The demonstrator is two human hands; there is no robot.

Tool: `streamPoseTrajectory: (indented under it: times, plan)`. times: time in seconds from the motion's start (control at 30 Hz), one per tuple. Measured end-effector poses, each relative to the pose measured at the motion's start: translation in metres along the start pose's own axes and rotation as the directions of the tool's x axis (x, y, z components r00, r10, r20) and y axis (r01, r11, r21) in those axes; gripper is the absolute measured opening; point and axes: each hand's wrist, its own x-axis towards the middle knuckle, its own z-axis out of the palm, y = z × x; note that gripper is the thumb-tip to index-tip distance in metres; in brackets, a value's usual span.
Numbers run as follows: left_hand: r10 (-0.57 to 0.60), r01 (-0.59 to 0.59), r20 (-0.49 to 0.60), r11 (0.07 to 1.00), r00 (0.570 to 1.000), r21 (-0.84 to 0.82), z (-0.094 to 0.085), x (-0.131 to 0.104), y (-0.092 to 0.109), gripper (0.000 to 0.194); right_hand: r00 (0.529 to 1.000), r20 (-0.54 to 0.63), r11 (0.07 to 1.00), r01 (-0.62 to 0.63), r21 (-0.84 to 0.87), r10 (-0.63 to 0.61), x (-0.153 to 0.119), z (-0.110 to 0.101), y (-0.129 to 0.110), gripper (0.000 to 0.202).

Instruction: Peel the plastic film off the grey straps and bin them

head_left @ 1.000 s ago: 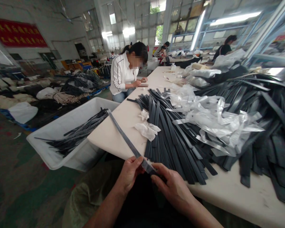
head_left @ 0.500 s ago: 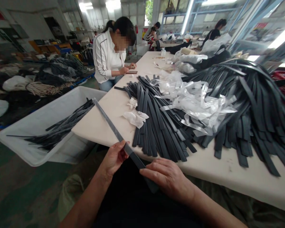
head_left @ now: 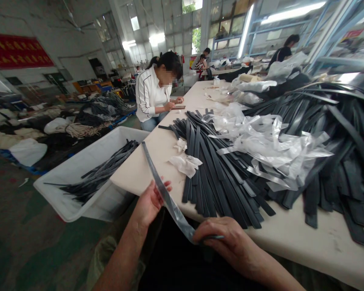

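A long dark strip with a shiny surface [head_left: 172, 210] runs from the table's near left corner down over my lap. My left hand [head_left: 150, 202] is at its middle, the strip passing between thumb and fingers, whose tips show past its far side. Its lower end is gripped in my right hand [head_left: 223, 238], where it bends and a dark tip sticks out to the right. Beyond my hands, a fan of black strips [head_left: 212, 178] lies on the cream table [head_left: 130, 169], with crumpled white film [head_left: 186, 163] at its left.
A white bin [head_left: 60, 190] holding dark strips stands left of the table. Clear plastic film [head_left: 267, 141] and a larger strip pile [head_left: 336, 161] cover the table's right. Across the left corner sits a person in white [head_left: 148, 93]; more people are farther back.
The view has tilted up and shifted left. The strip now bows and shows its shiny face down to my right hand, which has curled round its end. My left fingers have spread somewhat.
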Motion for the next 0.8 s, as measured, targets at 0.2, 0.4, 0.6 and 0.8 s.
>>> streamPoseTrajectory:
  times: [0.2,0.4,0.6,0.8]
  plan:
    - [0.380,-0.396,-0.228,0.918,0.897,-0.026,-0.004,0.026,0.073,0.030,0.910,0.273,0.903,-0.374,0.210,0.313,-0.038,-0.003,-0.006,0.038]
    - [0.228,-0.251,0.108,0.920,0.968,0.302,0.008,0.001,0.008,0.041,0.918,0.044,0.773,-0.356,0.526,0.393,-0.029,0.005,0.014,0.051]
    - [-0.198,-0.063,0.344,0.782,0.918,0.620,0.009,-0.028,-0.057,0.041,0.864,-0.356,0.767,-0.053,0.639,0.356,-0.002,-0.029,0.027,0.043]
    - [-0.419,-0.063,0.426,0.651,0.802,0.757,0.016,-0.029,-0.068,0.040,0.801,-0.499,0.721,0.127,0.681,0.331,0.007,-0.039,0.033,0.036]
